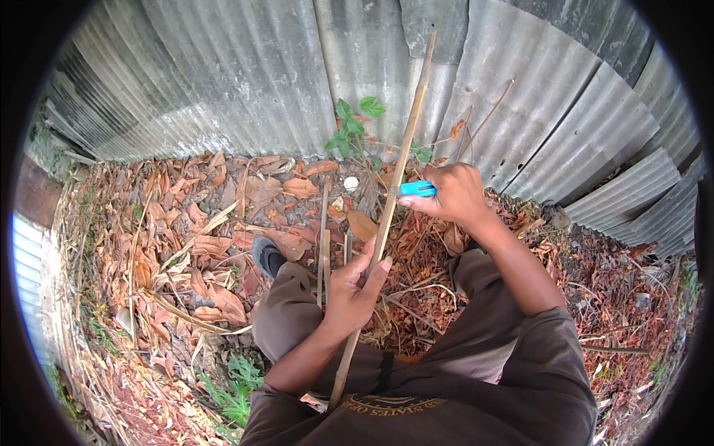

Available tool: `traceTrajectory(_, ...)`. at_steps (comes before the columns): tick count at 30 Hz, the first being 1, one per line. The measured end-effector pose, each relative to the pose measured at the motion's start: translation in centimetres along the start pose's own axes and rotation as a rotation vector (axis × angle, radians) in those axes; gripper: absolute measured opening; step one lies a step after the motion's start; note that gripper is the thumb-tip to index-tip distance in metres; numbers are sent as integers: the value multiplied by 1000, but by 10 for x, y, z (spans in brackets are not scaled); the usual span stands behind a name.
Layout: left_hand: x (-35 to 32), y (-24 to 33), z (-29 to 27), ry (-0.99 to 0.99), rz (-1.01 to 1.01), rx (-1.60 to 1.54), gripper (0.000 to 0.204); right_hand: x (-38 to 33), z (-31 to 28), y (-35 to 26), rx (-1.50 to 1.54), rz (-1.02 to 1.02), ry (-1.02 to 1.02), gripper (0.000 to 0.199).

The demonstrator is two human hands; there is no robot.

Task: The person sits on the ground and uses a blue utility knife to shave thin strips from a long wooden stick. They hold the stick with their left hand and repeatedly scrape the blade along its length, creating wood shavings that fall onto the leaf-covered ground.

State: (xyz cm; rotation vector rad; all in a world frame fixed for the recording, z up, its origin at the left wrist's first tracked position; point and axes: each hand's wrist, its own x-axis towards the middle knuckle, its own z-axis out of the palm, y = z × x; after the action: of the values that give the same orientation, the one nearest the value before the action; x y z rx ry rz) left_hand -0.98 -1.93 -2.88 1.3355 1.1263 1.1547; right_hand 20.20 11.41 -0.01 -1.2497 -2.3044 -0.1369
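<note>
A long, pale bamboo strip (407, 141) slants from my lap up toward the metal sheets, its upper end tapering to a point. My left hand (355, 291) is wrapped round its lower half, the thumb lying across it. Higher up, my right hand (455, 195) grips a bright blue cutter knife (418, 189). The knife's front end meets the side of the strip; its blade is too small to make out. Between my legs, several shorter bamboo pieces (325, 230) stand upright near my left hand.
Corrugated metal sheets (245, 74) form a fence in front. A leafy green plant (348, 131) and a thin stick (491, 111) rise by its foot. Dry brown leaves (212, 249) cover the ground. My left shoe (268, 256) rests among them; a green weed (239, 383) grows at the lower left.
</note>
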Motion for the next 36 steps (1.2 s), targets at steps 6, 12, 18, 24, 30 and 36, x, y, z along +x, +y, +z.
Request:
traceTrajectory(6, -1, 9, -4, -28, -121, -64, 44, 10, 18, 13, -3, 46, 71, 64)
traceTrajectory(12, -22, 5, -4, -132, -88, -23, 46, 18, 9, 80, -146, 412, 50, 61)
traceTrajectory(18, -26, 2, -7, -178, -116, -4, 46, 16, 10, 105, -165, 407, 120, 67)
traceTrajectory(24, -48, 12, -9, -368, -128, -51, 44, -25, -1, 211, -26, 1264, 220, 92)
traceTrajectory(30, -26, -5, -16, -261, -229, -207, 45, -56, -6, 220, -130, 1133, -52, 92)
traceTrajectory(36, -10, -3, -15, -105, -234, -403, 48, -2, -5, 97, 242, 631, -159, 73)
